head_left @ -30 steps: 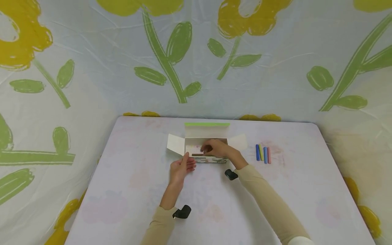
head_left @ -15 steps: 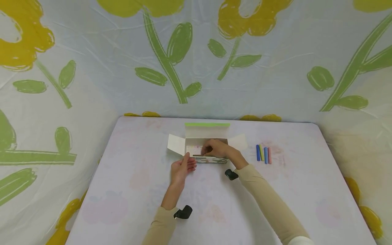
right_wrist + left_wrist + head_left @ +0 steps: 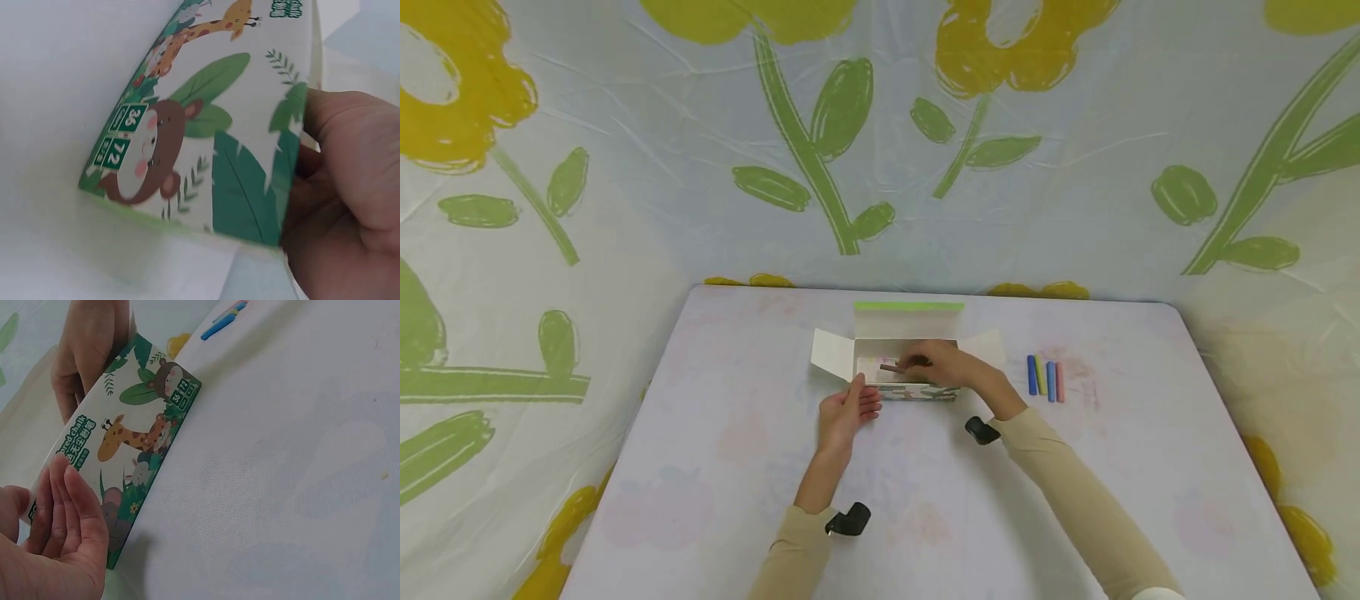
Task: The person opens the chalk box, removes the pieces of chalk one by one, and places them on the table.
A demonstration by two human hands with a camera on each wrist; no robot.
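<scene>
An open cardboard chalk box (image 3: 925, 392), printed with animals and leaves, sits near the table's far side with its flaps folded out. My left hand (image 3: 841, 414) holds its front left corner, the thumb at the top edge and the fingers along the printed front. My right hand (image 3: 936, 362) reaches into the box and pinches a brown chalk stick (image 3: 891, 368), which sticks out leftward from the fingertips. In the right wrist view the box wall (image 3: 206, 125) hides the fingertips of my right hand (image 3: 350, 181). Most of the box's inside right is hidden behind that hand.
To the right of the box, several chalk sticks lie side by side: dark blue (image 3: 1032, 375), yellow (image 3: 1041, 375), light blue (image 3: 1051, 381) and pink (image 3: 1060, 382). Faint smudges mark the pale table (image 3: 737, 517). A flower-printed cloth (image 3: 880, 167) encloses the table's back and sides.
My right hand has lifted slightly and shifted right, raising the brown chalk stick from behind the box's front wall. My left hand keeps its place on the corner.
</scene>
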